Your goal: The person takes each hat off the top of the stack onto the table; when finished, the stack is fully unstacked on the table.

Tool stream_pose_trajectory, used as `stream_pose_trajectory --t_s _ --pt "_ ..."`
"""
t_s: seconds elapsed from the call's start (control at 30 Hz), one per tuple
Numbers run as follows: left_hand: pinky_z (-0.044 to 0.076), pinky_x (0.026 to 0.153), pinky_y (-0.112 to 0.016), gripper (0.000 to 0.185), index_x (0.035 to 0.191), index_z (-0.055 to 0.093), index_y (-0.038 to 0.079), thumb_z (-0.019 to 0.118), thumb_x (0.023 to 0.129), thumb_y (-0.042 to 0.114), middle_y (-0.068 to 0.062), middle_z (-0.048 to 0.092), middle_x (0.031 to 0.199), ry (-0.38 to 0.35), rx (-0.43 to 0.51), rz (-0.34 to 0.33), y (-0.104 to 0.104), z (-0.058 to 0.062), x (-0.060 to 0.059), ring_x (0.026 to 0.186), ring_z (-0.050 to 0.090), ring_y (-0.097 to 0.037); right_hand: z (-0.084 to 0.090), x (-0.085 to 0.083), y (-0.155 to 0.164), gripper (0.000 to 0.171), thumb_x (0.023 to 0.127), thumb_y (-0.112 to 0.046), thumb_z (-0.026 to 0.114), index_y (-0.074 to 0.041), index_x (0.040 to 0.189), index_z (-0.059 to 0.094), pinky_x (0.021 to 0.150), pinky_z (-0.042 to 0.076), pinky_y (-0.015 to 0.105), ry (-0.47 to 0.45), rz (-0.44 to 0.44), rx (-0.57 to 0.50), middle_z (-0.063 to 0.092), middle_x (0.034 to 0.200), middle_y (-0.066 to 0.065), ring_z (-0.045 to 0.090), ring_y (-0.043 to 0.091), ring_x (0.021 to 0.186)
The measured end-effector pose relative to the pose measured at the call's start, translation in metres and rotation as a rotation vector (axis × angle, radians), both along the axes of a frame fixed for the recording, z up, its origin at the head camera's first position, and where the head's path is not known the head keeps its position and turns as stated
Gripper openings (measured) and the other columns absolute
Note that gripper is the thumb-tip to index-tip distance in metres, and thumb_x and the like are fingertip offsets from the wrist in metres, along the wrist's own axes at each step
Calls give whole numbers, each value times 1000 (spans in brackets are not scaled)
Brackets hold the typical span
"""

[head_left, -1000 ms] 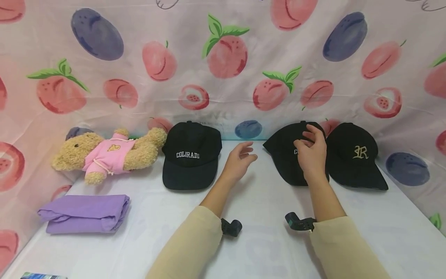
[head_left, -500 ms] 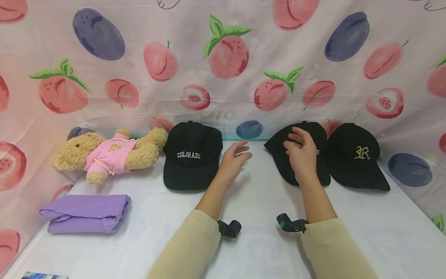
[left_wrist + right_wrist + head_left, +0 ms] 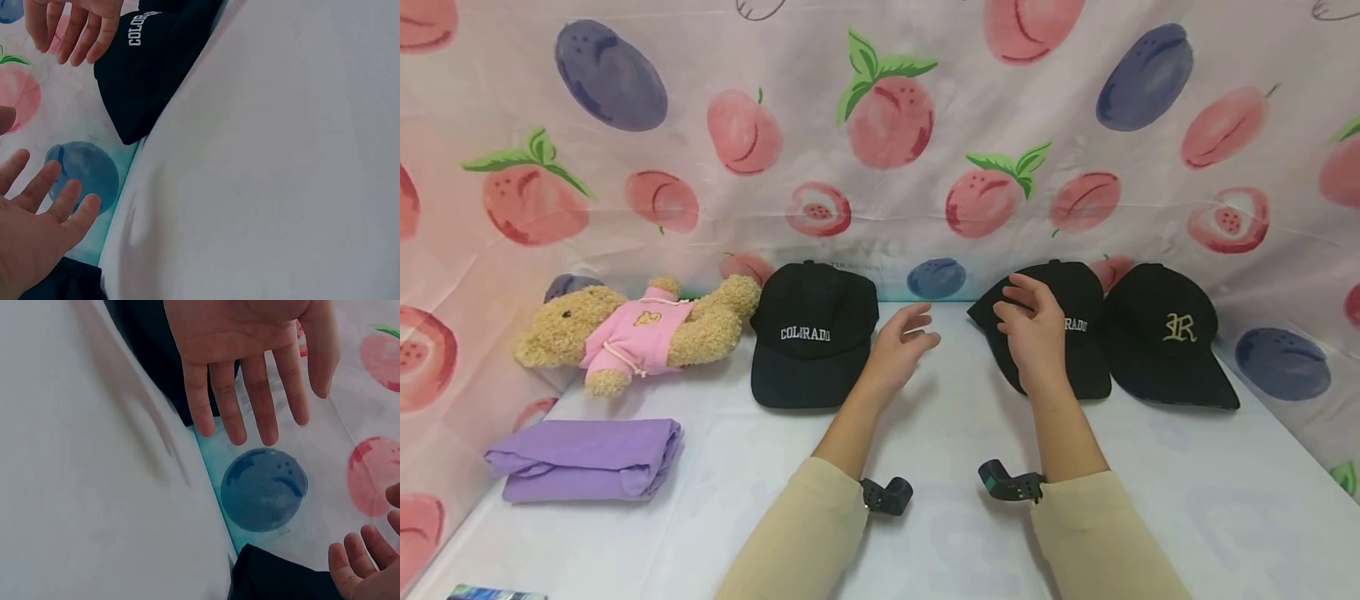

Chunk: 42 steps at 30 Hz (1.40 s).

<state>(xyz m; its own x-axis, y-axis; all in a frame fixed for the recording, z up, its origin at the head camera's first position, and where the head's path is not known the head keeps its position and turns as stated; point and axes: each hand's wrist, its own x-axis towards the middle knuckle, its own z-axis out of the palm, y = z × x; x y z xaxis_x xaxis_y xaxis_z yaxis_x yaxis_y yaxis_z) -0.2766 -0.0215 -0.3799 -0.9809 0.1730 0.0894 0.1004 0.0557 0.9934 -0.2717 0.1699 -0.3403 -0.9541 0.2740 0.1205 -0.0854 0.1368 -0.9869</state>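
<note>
Both hands hover over the white table with nothing in them. My left hand (image 3: 901,352) has loosely bent fingers and is just right of a black cap (image 3: 808,333) lettered COLORADO. In the head view my right hand (image 3: 1033,333) overlaps a second black COLORADO cap (image 3: 1082,350), hiding part of its front and brim. Right beside that one lies a third black cap (image 3: 1172,333) with a gold letter emblem. The left wrist view shows spread left fingers (image 3: 65,203) and the second cap (image 3: 150,69). In the right wrist view the right palm (image 3: 244,331) faces the camera, fingers extended.
At the left a teddy bear (image 3: 636,333) in a pink top lies on its side. A folded purple cloth (image 3: 587,460) is in front of it. A colourful flat item (image 3: 496,593) shows at the bottom left edge. Behind hangs a fruit-print curtain (image 3: 880,50).
My right hand has moved left across the second cap, uncovering more of its lettering. My left hand has shifted slightly left. The caps, bear and cloth stay where they were.
</note>
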Motion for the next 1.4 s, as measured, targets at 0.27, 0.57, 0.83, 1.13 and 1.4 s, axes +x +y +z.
stream_pose_trajectory --t_s 0.27,0.57,0.83,1.13,1.4 --pt "44 115 -50 56 152 51 15 63 98 18 -14 54 151 61 -78 -19 -15 4 5 143 50 -36 2 -2 -14 49 101 -10 60 -15 148 54 95 51 26 18 31 -5 56 145 11 57 12 115" --pt "45 115 -51 56 152 50 16 63 97 16 -12 55 151 81 -35 -5 -26 7 14 144 49 -34 1 -2 -29 49 99 -8 60 -15 148 55 99 54 33 22 55 -29 59 142 10 59 14 116" --pt "44 115 -52 56 151 51 17 64 96 17 -12 56 150 79 -21 18 -28 4 17 143 50 -35 2 1 -38 49 98 -9 61 -14 146 56 93 53 27 52 90 -57 58 141 11 60 15 116" --pt "43 116 -53 56 151 52 18 64 97 18 -11 56 150 77 11 42 -35 3 23 144 49 -34 -3 2 -46 50 99 -11 61 -15 148 54 99 54 31 52 129 -59 59 142 8 60 16 119" --pt "40 118 -51 55 150 52 17 64 96 16 -11 57 149 69 57 79 -45 2 26 145 48 -34 -2 2 -59 50 99 -7 62 -12 148 54 99 54 34 65 160 -78 59 142 10 61 20 121"
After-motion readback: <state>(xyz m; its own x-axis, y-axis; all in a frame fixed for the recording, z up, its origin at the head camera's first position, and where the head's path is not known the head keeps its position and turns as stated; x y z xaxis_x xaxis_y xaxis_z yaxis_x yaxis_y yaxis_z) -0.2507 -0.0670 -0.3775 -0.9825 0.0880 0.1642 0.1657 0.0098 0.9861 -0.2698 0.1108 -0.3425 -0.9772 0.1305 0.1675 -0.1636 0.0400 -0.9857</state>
